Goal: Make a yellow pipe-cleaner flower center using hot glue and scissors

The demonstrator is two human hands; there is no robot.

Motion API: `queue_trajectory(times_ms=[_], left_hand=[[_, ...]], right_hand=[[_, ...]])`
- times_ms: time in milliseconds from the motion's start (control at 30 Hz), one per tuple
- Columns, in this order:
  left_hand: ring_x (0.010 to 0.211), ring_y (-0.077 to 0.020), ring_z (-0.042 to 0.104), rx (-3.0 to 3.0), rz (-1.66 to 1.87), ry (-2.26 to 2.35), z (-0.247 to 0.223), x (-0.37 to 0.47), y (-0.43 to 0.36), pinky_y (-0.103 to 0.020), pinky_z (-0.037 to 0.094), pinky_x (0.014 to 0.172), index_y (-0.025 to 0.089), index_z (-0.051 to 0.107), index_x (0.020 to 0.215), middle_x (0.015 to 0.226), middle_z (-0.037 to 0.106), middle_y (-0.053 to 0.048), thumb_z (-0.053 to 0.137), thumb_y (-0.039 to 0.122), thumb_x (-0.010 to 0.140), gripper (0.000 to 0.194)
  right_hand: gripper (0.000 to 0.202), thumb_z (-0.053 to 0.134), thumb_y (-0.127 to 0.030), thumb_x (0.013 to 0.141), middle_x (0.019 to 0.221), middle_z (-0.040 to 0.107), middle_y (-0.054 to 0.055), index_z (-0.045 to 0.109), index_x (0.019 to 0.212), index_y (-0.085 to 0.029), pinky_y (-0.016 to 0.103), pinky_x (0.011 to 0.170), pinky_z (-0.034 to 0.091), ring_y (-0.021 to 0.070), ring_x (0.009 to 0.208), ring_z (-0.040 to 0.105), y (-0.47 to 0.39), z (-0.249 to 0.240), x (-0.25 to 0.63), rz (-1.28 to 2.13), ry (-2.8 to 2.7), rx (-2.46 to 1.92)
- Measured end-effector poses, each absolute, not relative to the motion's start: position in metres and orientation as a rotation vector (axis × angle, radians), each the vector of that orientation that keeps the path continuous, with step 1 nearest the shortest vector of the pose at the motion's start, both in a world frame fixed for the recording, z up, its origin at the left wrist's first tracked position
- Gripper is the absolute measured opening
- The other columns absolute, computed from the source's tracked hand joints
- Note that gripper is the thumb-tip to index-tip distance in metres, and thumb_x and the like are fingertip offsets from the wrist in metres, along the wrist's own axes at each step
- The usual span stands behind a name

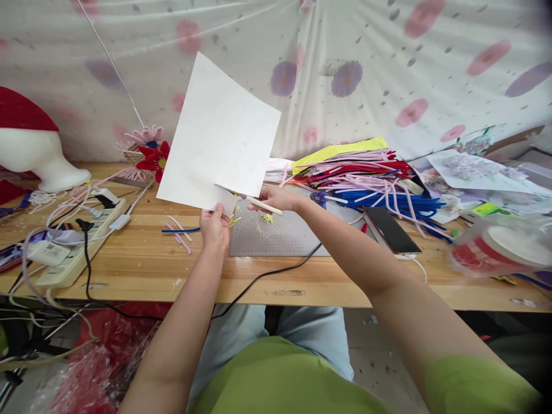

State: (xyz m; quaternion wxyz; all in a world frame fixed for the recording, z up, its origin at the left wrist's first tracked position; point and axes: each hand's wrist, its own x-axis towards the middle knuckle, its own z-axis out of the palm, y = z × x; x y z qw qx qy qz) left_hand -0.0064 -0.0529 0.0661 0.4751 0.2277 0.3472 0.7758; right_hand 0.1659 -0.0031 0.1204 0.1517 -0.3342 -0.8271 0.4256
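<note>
A large white sheet of paper (222,132) stands tilted up over the bench, pinched at its lower edge by my left hand (214,229). My right hand (276,200) is closed round the white handle of a pair of scissors (261,204). The blades point left and lie across the lower right part of the sheet, near my left fingertips. Below the scissors, a small yellow fringed piece (267,218) rests on a grey cutting mat (293,238). Whether the blades are apart is hard to make out.
Pipe cleaners (366,178) in pink, red and blue are heaped at the back right, near a black phone (392,230) and a lidded cup (502,247). On the left are a power strip (81,247), a foam head (38,152) and a red flower (156,161). A black cable (267,274) crosses the front.
</note>
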Motion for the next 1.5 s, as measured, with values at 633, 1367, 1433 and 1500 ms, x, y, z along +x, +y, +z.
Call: queue_trajectory(times_ms=[633,1367,1433,1500], left_hand=[[0.096,-0.0137,0.066,0.985,2.073,0.921,0.112,-0.087,-0.011,-0.03,0.05,0.093,0.022,0.053,0.097,0.103,0.069,-0.004,0.071,0.01,0.067,0.037],[0.07,-0.009,0.065,1.008,1.967,0.922,0.092,-0.058,-0.019,-0.02,0.052,0.07,0.023,0.041,0.089,0.083,0.065,0.001,0.072,0.005,0.059,0.047],[0.075,-0.0087,0.065,1.057,1.999,0.911,0.091,-0.056,-0.024,-0.02,0.052,0.073,0.024,0.044,0.092,0.094,0.064,-0.001,0.071,0.002,0.058,0.049],[0.081,-0.0104,0.065,1.109,1.949,0.931,0.089,-0.057,-0.027,-0.02,0.052,0.073,0.023,0.051,0.094,0.107,0.061,-0.004,0.071,0.001,0.057,0.048]], right_hand=[[0.047,0.046,-0.06,0.087,0.066,0.053,0.0,0.057,0.088,-0.014,0.019,0.052,0.037,0.0068,0.058,0.046,-0.012,0.17,0.165,1.247,-2.61,-0.989],[0.049,0.069,-0.063,0.065,0.056,0.045,0.0,0.062,0.064,-0.015,0.025,0.055,0.029,0.0125,0.062,0.047,0.027,0.212,0.152,0.721,-2.777,-1.257],[0.049,0.07,-0.064,0.064,0.057,0.047,0.001,0.063,0.067,-0.015,0.025,0.055,0.03,0.0127,0.063,0.048,0.031,0.21,0.152,0.741,-2.763,-1.267],[0.049,0.071,-0.064,0.063,0.058,0.049,0.001,0.065,0.07,-0.015,0.025,0.056,0.03,0.0128,0.063,0.048,0.031,0.207,0.153,0.745,-2.758,-1.293]])
